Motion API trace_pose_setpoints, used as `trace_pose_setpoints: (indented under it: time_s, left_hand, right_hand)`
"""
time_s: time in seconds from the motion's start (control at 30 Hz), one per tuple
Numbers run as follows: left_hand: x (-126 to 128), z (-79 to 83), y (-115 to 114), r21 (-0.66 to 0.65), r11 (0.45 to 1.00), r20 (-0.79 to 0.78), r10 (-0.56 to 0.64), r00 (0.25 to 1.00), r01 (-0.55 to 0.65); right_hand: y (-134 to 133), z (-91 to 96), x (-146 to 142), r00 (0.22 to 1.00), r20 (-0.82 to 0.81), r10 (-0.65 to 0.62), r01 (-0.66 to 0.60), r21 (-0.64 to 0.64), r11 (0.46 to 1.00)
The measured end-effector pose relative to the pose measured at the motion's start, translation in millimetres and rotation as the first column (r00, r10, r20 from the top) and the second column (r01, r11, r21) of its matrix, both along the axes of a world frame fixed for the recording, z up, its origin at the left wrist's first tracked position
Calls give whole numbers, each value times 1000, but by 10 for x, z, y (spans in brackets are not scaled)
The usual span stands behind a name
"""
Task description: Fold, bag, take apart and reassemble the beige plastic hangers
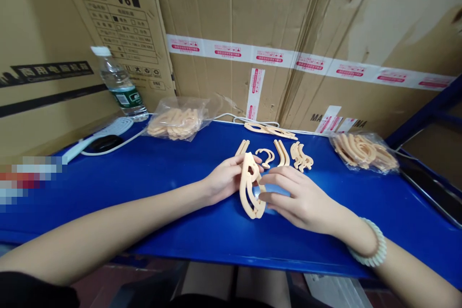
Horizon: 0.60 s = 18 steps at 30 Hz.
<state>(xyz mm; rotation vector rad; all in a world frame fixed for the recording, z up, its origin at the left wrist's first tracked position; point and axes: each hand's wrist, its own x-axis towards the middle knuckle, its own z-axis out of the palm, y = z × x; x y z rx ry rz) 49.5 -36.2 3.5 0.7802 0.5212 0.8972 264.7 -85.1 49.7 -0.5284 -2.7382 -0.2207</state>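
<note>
Centre frame: left hand point(224, 180) and right hand point(303, 198), fingers closed, pinch 1 peach curved plastic piece point(246, 195) — thin loops may snap under twisting.

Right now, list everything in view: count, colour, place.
plastic frame: one, peach, upright at table centre, held between both hands
loose plastic pieces: several, peach, on the table just behind the hands
bags: two, clear, full of peach pieces, back left and far right
water bottle: one, clear with white cap, back left
white device: one, with cable, beside the bottle
black object: one, next to the white device
cardboard boxes: several, brown, behind the table
table: one, blue
bracelet: one, pale beads, right wrist
left hand: on the frame's left side
right hand: fingers on the frame's right side
</note>
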Motion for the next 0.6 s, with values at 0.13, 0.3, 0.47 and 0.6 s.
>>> trace_pose_setpoints:
  time_s: [0.13, 0.3, 0.47, 0.6]
  left_hand:
    - [10, 24, -11, -66, 998, 10, 12, 1000, -12]
    - [28, -5, -49, 42, 999, -34, -25, 999, 27]
    - [3, -58, -107, 386, 917, -335, 36, 942, 103]
    - [-25, -80, -116, 485, 868, -465, 153, 872, 106]
  right_hand:
    - [20, -47, -7, 1000, 19, -14, 15, -28, 999]
    - [57, -118, -17, 1000, 1, -16, 16, 29, 999]
    - [85, -135, 7, 999, -30, -28, 30, 45, 999]
    - [92, -124, 22, 999, -12, -36, 37, 94, 995]
